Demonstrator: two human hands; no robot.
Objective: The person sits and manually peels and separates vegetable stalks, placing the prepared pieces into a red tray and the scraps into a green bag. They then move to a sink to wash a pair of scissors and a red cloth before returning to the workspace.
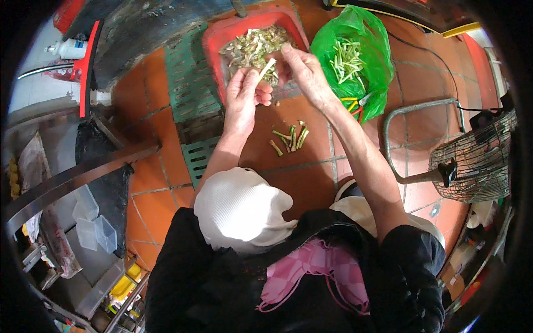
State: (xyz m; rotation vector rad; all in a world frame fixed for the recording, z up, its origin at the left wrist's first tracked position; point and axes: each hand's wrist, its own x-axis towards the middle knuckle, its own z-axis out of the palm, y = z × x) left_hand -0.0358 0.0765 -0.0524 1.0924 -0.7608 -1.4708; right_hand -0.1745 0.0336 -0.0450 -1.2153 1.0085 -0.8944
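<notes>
Over the near edge of a red plastic tub (213,66) filled with plant trimmings (254,43), my left hand (245,87) grips a pale vegetable stalk (267,70). My right hand (302,68) is raised just right of the stalk's tip, its thumb and fingertips close together; whether anything is pinched there I cannot tell. Right of the tub, a green plastic bag (379,62) holds cut light-green stalks (347,58). Scissors with yellow and red handles (357,104) lie at the bag's near edge. Several short green stem pieces (292,137) lie on the tiles below my hands.
A green slotted floor grate (189,79) runs left of the tub. At the right stands a wire-caged fan (472,160) with a tubular metal stand (387,137), and a black cable crosses the floor behind it. A dark metal bar (83,175) juts in from the left, near clear plastic containers (98,235).
</notes>
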